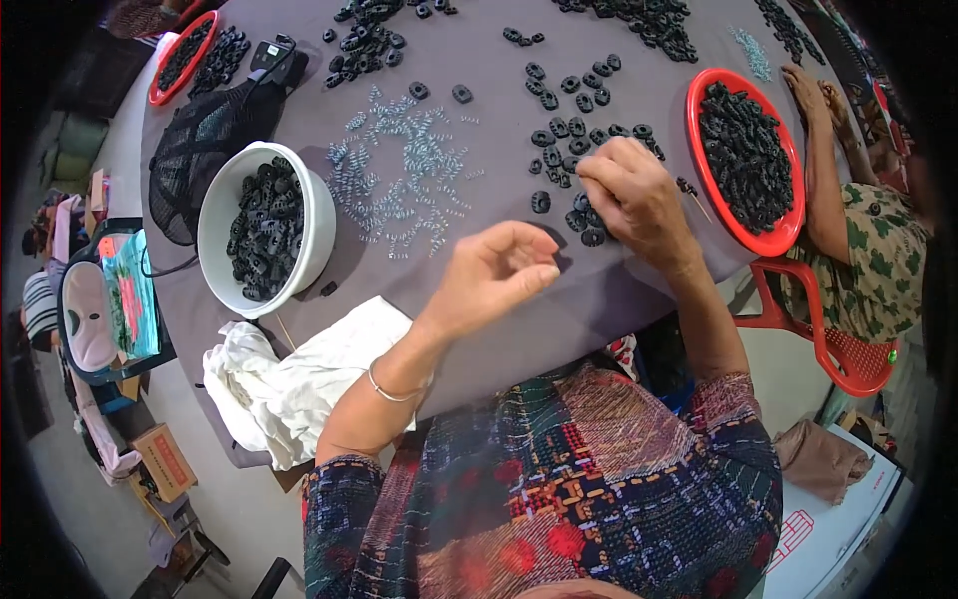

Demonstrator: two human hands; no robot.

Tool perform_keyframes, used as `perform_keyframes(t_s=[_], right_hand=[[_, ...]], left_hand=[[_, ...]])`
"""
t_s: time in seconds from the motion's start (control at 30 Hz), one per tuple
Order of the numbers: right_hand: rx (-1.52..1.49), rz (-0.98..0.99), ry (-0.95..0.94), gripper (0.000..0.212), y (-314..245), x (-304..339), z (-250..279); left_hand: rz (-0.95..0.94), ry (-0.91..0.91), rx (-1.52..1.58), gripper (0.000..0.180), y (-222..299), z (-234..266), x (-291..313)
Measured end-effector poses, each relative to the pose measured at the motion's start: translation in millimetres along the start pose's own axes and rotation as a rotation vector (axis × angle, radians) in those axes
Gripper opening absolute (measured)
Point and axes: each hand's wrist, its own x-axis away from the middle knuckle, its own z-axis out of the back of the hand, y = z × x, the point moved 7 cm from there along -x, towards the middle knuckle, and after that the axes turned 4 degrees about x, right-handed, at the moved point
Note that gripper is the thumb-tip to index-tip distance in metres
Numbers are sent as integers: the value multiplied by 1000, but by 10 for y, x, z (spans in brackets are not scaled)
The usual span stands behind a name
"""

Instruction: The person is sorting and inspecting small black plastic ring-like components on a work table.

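Black oval parts (541, 202) look light and stiff, perhaps slippery: pinch opposite edges. Well left of the red basket (763, 243), the left hand (494, 285) curves, grip apart; farther, nearer the basket, the right hand (636, 200) hides its grip, contents untellable; beyond, parts scatter the worktop (539, 329).

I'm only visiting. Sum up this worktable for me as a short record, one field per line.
Left hand: curled, thumb and forefinger apart, nothing visibly held
Right hand: curled over loose black parts; fingertips hidden
Springs: scattered left of the hands
White bowl: left, holding black parts
Red tray: right, heaped with black parts
White cloth: crumpled, near edge
Nearby: a co-worker's hand, far right
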Motion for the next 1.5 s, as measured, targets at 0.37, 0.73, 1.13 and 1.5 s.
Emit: perform_keyframes(t_s=[0.37,0.73,1.13,1.5], right_hand=[[202,-36,-100,16,128,-305,-347],[-85,60,-53,20,-28,-208,-290],[-1109,-297,-59,25,-216,162,-205],[-539,34,105,36,-511,202,-26]], left_hand=[[-224,-38,-373,24,142,-108,-9],[-180,-22,-324,21,89,-74,-6],[-271,156,174,27,154,58,7],[-214,137,165,21,117,68,4]])
